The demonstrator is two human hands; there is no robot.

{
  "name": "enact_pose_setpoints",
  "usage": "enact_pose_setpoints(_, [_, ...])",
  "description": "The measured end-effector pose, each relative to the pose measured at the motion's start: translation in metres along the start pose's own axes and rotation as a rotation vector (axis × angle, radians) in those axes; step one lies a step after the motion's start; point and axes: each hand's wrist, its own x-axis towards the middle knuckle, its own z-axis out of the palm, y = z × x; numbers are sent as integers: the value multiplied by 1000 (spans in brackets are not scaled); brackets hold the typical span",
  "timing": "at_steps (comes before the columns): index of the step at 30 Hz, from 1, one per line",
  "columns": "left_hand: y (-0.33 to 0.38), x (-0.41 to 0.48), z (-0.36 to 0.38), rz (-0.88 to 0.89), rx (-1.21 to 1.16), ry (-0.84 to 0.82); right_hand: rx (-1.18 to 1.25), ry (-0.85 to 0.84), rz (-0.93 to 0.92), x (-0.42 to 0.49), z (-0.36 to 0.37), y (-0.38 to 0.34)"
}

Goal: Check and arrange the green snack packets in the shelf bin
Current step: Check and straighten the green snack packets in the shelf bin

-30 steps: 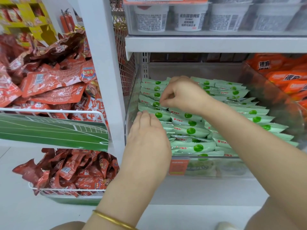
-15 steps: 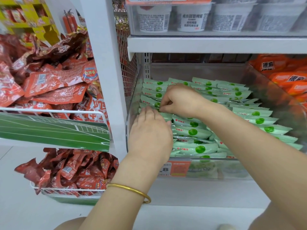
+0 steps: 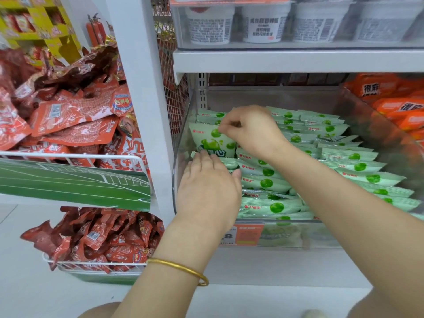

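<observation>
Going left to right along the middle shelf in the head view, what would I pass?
Red foil snack packets → white metal shelf post → pale green snack packets in the clear plastic bin → orange snack packets.

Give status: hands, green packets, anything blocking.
Right hand pinches top edge of one green packet, tipped upright in left row. Left hand flat on packets in front of it. Nothing blocking the bin.

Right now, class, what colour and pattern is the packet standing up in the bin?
Raised packet: pale green with darker green round spots; head view.
</observation>
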Motion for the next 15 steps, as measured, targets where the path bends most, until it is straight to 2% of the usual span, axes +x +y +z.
enact_pose_setpoints(4, [-1,0,1,3,-29,33,77,188,32,-9,-12,-1])
enact_pose_setpoints(8, [-1,-3,3,7,-109,171,459,386,242,-30,-30,3])
enact_pose_setpoints(11, [-2,-7,0,13,-215,233,588,439,329,-44,-45,9])
enact_pose_setpoints(15, [-2,-12,-8,42,-393,365,736,428,388,-61,-60,19])
